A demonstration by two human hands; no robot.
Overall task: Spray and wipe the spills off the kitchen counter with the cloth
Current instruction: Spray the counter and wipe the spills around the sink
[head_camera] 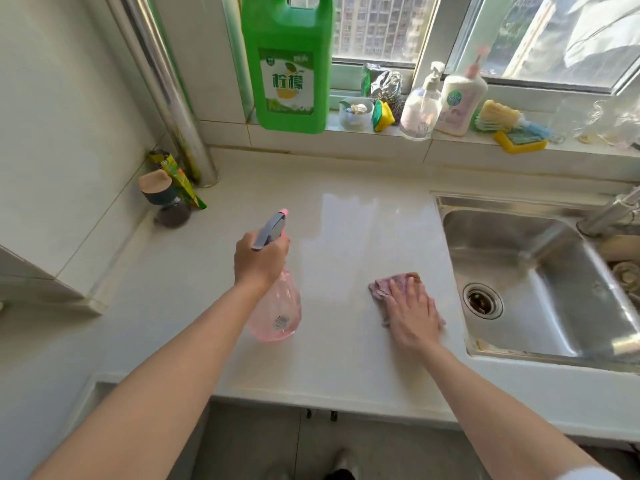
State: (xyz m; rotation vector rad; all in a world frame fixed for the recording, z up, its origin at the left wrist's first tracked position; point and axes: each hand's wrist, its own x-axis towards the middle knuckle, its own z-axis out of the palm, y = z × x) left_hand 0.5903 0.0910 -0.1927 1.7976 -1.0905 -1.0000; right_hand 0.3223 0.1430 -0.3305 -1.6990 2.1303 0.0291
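Note:
My left hand [260, 259] grips the neck of a pink see-through spray bottle [277, 310] with a grey trigger head; the nozzle points away from me over the white counter [346, 358]. A pinkish-purple cloth [384, 284] lies flat on the counter to the right, close to the sink. My right hand [412, 311] presses down on it with straight, spread fingers. A wet sheen shows on the counter beyond the two hands. I cannot make out any distinct spill.
A steel sink [540, 282] with a drain is set into the counter at right. A large green detergent jug [287, 64], soap bottles [457, 102] and sponges [519, 140] line the windowsill. A dark jar [166, 202] and a metal pipe [173, 98] occupy the back left corner.

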